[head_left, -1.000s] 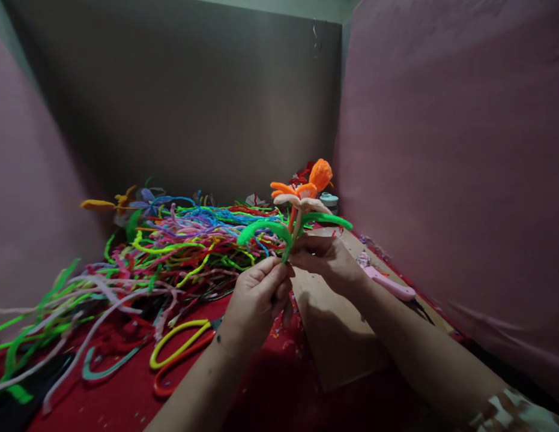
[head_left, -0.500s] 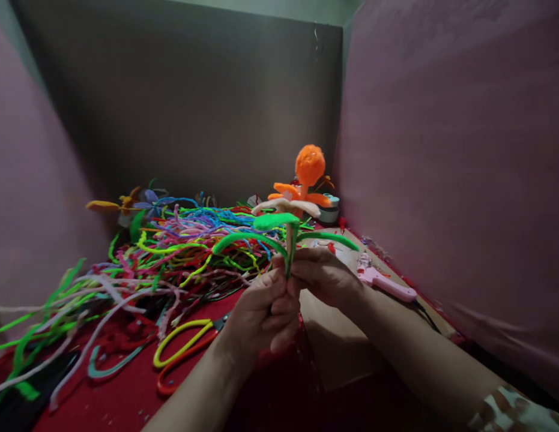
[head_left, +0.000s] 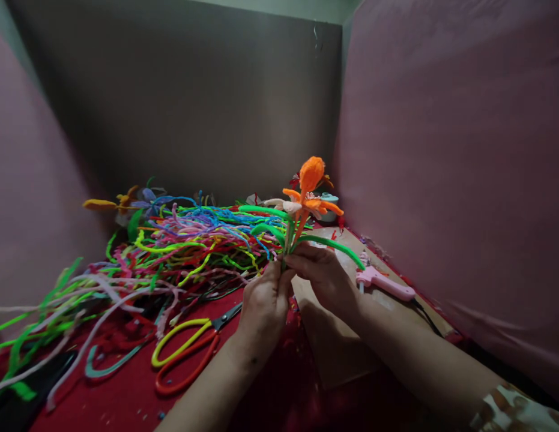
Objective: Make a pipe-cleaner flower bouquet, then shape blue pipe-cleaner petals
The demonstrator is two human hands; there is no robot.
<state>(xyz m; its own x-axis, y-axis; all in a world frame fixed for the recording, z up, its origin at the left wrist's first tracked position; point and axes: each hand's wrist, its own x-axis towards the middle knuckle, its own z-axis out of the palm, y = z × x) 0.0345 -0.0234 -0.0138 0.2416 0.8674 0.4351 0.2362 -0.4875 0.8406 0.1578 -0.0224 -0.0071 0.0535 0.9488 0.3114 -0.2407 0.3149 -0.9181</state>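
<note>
A pipe-cleaner flower (head_left: 312, 174) stands upright between my hands. It has a fuzzy orange bud on top, orange and pale petals below, and long green leaves (head_left: 331, 244) arching out to both sides. My left hand (head_left: 265, 297) is closed round the lower stem. From the right, my right hand (head_left: 326, 276) pinches the stem just where the leaves spread out. Fingers cover the stem's bottom end. Scissors (head_left: 187, 354) with one yellow and one red handle lie on the red cloth beside my left forearm.
A large heap of coloured pipe cleaners (head_left: 207, 231) covers the left and back of the red cloth (head_left: 279, 384). Finished-looking flowers (head_left: 148, 201) lie behind it. On the right, a pink glue gun (head_left: 387, 283) rests on a brown board (head_left: 346, 354). Walls stand behind and at both sides.
The flower has turned in my hands, so its bud and leaves face differently and it sits slightly lower. My left hand has rolled over, its back now towards me.
</note>
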